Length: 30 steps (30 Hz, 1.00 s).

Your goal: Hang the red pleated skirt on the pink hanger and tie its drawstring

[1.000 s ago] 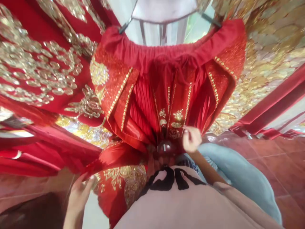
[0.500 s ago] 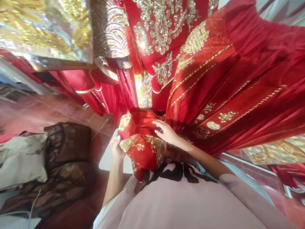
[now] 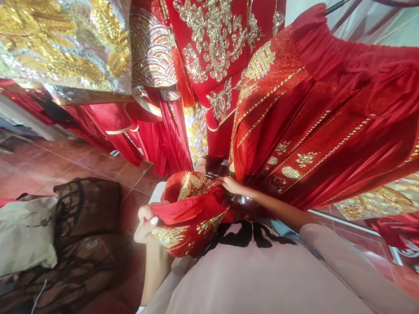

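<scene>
A red garment (image 3: 196, 211) with gold embroidery lies bunched in front of my body, partly folded over so that its plain red underside shows. My left hand (image 3: 145, 222) grips its left edge, with the thumb on top of the cloth. At the far right corner of the same garment, my right hand (image 3: 232, 185) pinches the edge between its fingers. The cloth is stretched between both hands. Beneath it a white surface (image 3: 157, 192) shows at the left; most of that surface is covered.
Red skirts with gold trim (image 3: 294, 144) hang close on the right. A red top with crystal beading (image 3: 216, 48) and a gold-sequined piece (image 3: 65, 48) hang ahead. Dark brown bags (image 3: 94, 209) and a pale sack (image 3: 28, 231) sit on the tiled floor (image 3: 98, 163) at left.
My left hand has moved left and closed on the garment's edge. My right hand, loosely spread above it before, now grips its far corner. The cloth has been turned, exposing its underside.
</scene>
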Available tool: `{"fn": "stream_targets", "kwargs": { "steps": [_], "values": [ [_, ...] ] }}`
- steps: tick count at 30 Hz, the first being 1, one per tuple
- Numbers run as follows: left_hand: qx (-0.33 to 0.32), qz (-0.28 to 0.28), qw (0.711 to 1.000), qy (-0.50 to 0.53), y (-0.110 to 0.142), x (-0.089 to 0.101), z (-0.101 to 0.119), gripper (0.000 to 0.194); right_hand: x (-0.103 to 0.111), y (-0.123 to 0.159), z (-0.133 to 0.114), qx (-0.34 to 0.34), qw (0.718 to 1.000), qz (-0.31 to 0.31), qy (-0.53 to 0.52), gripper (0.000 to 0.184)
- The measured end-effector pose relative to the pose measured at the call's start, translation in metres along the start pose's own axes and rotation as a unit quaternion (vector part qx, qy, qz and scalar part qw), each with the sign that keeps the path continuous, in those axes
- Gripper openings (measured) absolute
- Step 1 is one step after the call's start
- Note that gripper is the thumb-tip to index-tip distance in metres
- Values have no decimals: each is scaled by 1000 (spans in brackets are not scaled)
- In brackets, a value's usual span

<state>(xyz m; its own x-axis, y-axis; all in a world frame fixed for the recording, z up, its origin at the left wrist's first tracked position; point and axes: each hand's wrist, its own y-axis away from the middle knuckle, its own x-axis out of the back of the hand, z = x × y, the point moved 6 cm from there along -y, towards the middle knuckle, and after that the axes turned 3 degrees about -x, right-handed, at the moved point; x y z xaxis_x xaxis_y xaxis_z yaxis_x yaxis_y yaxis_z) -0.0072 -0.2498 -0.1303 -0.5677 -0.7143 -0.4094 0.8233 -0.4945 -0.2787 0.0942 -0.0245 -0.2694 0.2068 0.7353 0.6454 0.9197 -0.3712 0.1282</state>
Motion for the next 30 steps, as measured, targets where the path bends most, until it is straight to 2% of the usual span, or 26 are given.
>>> {"fn": "stream_targets", "kwargs": {
  "steps": [2,4,7,8,9,11,13,15,17,19,20,23,25,27,28,30],
  "values": [
    [-1,-17,999,-36,-1,11,3,53,14,9,0,-26,999,39,0,29],
    [-13,-4,992,-129,-5,27,9,48,40,20,-6,-44,995,84,-5,24],
    [-88,64,955,-276,-15,47,31,27,96,43,-28,-14,985,161,-52,20],
    [-101,68,947,-298,-21,47,38,26,117,53,-38,11,977,195,-86,17],
    [-91,52,944,-311,-27,43,42,37,138,64,-48,36,964,231,-126,16],
    [-9,-41,942,-332,-39,24,41,63,172,84,-67,64,932,288,-211,20],
    [68,-150,913,-373,-43,-6,37,69,196,100,-82,57,905,316,-278,23],
    [90,-235,876,-410,-38,-41,30,70,211,113,-97,57,883,338,-320,23],
    [69,-296,853,-425,-27,-78,17,71,222,123,-107,66,859,378,-337,21],
    [44,-336,846,-411,-12,-112,0,65,230,132,-110,74,833,429,-342,20],
    [23,-338,854,-394,-6,-126,-7,58,233,136,-110,79,819,453,-343,20],
    [-51,-293,904,-308,3,-157,-15,46,234,140,-111,90,797,486,-348,25],
    [-71,-281,915,-279,6,-175,-20,58,228,138,-118,97,805,475,-342,28],
    [-63,-292,903,-309,6,-192,-30,75,216,135,-134,104,832,449,-309,31],
    [-58,-292,896,-329,4,-198,-36,75,208,134,-144,111,852,431,-276,33],
    [-54,-262,898,-349,-8,-201,-44,53,191,132,-165,125,896,382,-191,37]
  ]
}}
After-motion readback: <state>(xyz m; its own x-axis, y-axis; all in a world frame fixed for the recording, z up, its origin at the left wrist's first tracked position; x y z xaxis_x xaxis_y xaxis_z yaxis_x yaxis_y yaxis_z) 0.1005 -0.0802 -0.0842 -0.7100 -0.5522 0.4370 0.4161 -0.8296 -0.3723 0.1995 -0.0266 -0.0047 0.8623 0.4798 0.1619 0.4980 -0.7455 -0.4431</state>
